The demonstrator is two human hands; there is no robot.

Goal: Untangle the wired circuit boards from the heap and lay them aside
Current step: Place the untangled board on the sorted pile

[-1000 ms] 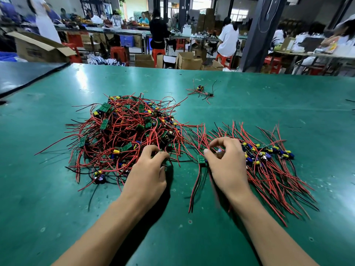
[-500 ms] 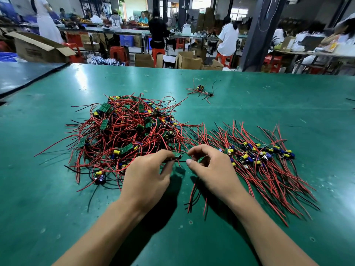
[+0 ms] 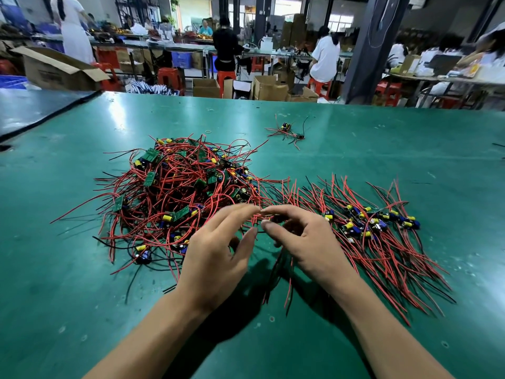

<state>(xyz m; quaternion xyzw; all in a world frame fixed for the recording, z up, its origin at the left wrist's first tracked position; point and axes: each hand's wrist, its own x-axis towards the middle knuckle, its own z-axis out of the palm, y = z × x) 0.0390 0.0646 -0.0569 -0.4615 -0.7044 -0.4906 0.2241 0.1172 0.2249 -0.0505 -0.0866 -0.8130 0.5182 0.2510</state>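
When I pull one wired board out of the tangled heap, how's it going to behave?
Likely light: the heap is made of small boards. Leads probably floppy; those of the wired board in the right hand dangle limp. Looped wires would likely snag and drag neighbours.

Green worktable [image 3: 382,138]; beyond, red stools [image 3: 170,76], cardboard boxes [image 3: 206,87], dark pillar [image 3: 369,47].

The tangled heap [image 3: 180,192] stood at my left, the laid-aside boards [image 3: 382,242] at my right, their wires meeting between; before both, the near desk [image 3: 82,310] was free to pass.
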